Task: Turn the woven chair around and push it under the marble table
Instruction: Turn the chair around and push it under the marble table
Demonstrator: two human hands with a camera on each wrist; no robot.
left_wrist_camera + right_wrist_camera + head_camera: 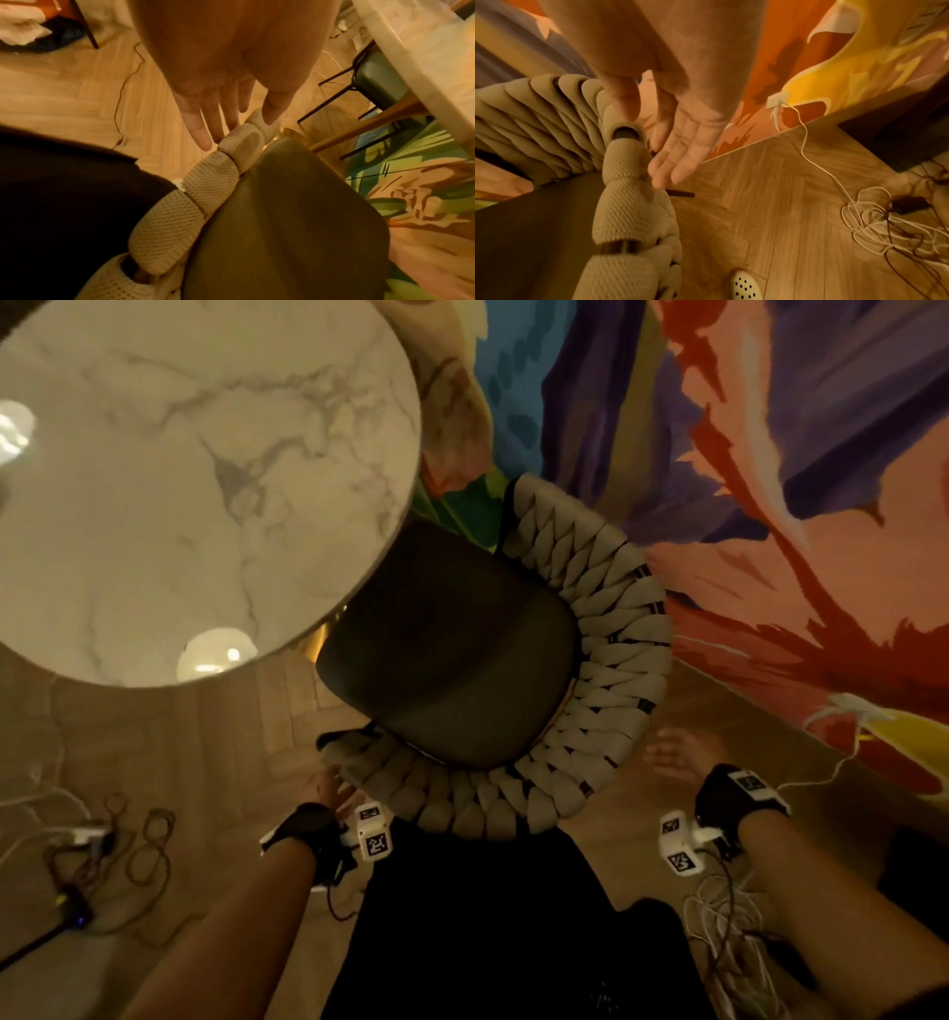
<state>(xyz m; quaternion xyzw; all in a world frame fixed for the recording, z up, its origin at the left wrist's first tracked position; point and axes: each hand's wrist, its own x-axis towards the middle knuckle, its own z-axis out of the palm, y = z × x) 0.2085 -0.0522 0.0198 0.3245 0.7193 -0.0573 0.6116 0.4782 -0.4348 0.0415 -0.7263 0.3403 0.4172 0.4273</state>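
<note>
With both hands released beside the woven chair (493, 660), your left hand (218, 101) and right hand (677, 146) push unevenly and its backrest may strike the counter (154, 480) edge.

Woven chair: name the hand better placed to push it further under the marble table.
Left, though narrowly. The left hand lies with straight fingers at the woven chair rim nearest the marble table; the right hand, open too, hangs just outside the rim.
</note>
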